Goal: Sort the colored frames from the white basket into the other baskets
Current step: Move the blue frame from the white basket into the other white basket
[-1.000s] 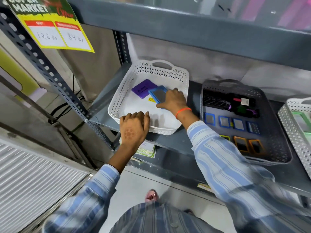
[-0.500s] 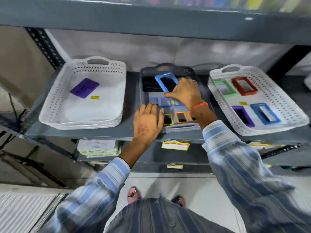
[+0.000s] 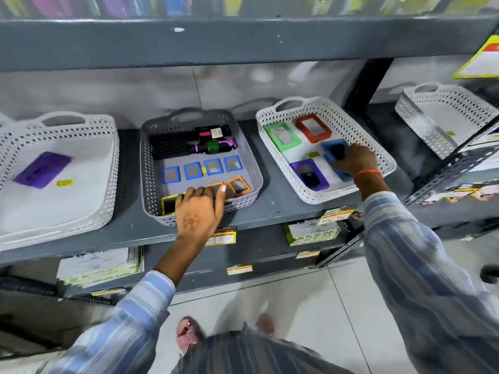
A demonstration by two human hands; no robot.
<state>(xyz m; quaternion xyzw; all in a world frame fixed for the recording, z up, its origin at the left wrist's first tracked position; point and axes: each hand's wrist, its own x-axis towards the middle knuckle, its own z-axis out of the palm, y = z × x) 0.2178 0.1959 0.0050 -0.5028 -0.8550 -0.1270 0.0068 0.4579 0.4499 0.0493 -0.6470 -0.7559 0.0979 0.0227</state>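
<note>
One blue frame (image 3: 334, 152) is being set down in the white basket on the right (image 3: 383, 157), gripped by the right hand (image 3: 353, 160), beside a green frame (image 3: 281, 136), a red frame (image 3: 313, 128) and a purple frame (image 3: 310, 174). The left hand (image 3: 199, 209) is laid flat and open on the front rim of the grey basket (image 3: 151, 163), with nothing held. One purple frame (image 3: 41, 170) is left in the white basket on the left (image 3: 108, 168); it should probably be picked up next, once the blue one is let go
</note>
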